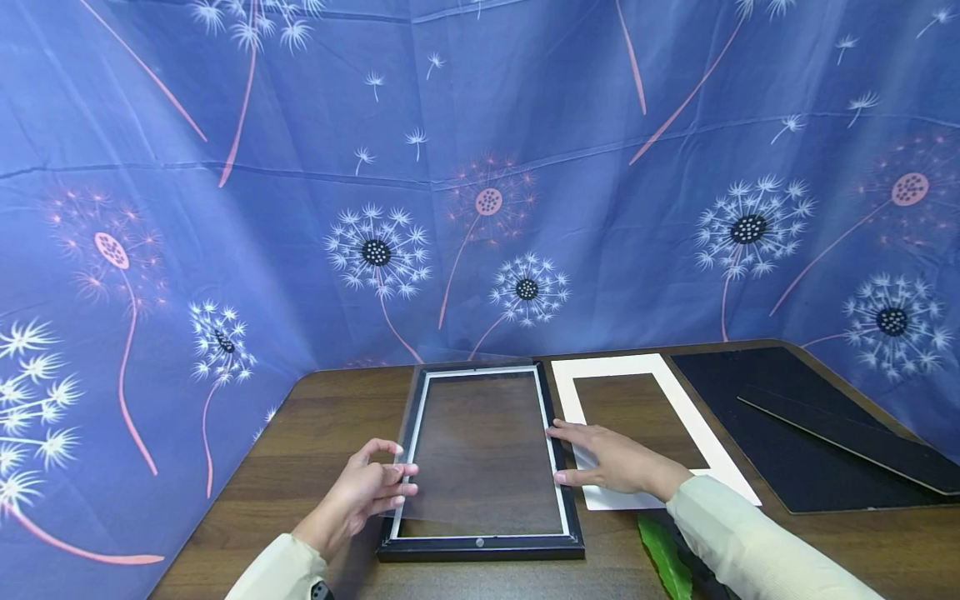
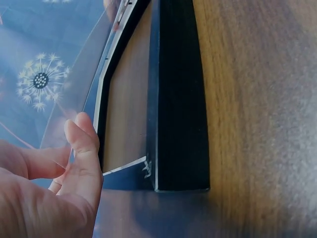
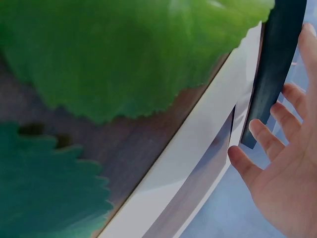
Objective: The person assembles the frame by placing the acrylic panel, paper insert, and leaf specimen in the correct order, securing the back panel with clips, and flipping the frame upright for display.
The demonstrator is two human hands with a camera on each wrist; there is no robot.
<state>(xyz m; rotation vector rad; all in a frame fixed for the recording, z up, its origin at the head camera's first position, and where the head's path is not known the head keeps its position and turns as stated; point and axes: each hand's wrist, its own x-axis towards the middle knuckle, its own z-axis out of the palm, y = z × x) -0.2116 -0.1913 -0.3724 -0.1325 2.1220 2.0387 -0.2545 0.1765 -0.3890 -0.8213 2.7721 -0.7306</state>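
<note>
A black picture frame (image 1: 495, 547) with a pale inner edge lies on the wooden table. Over it is a clear plastic sheet (image 1: 480, 450), tilted, its left and far edges reaching past the frame. My left hand (image 1: 367, 492) pinches the sheet's left edge between thumb and fingers; the left wrist view shows the sheet (image 2: 74, 94) rising beside the frame's side (image 2: 181, 99). At the frame's right side, my right hand (image 1: 618, 457) has its fingers spread, the fingertips right at the edge. Part of the white mat (image 1: 622, 365) lies beneath that hand.
Right of the mat is a black backing board (image 1: 750, 417) with a narrower black panel (image 1: 847, 442) on it. Green leaves (image 1: 666, 558) lie near my right sleeve and loom large in the right wrist view. A blue dandelion-print cloth (image 1: 465, 167) hangs behind the table.
</note>
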